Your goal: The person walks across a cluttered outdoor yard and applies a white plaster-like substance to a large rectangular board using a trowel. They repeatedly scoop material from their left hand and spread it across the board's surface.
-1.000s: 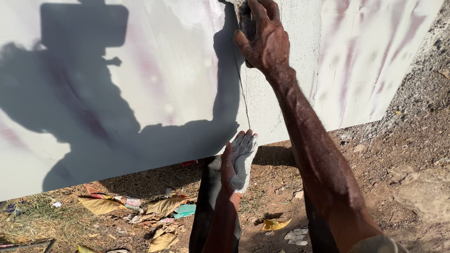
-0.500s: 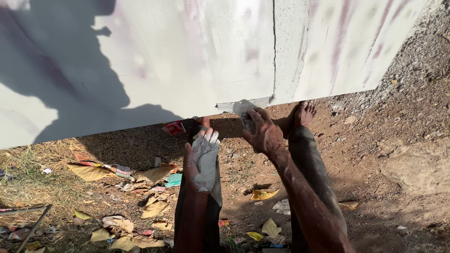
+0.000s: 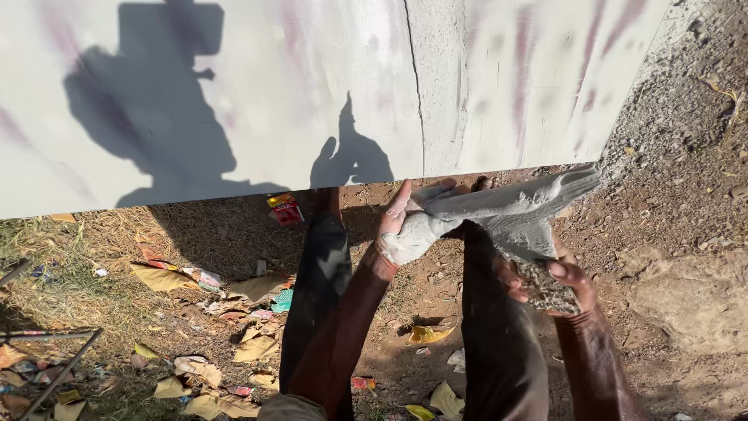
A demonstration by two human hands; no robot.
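The trowel (image 3: 514, 214) is a flat pointed blade smeared all over with grey wet plaster, held roughly level just below the foot of the white wall (image 3: 234, 93). Its tip points right, and its crusted handle end hangs down below the blade.

Left hand (image 3: 407, 228) open; right hand (image 3: 562, 282) clenched.

Wet plaster (image 3: 417, 234) hides the left hand (image 3: 405, 226) palm
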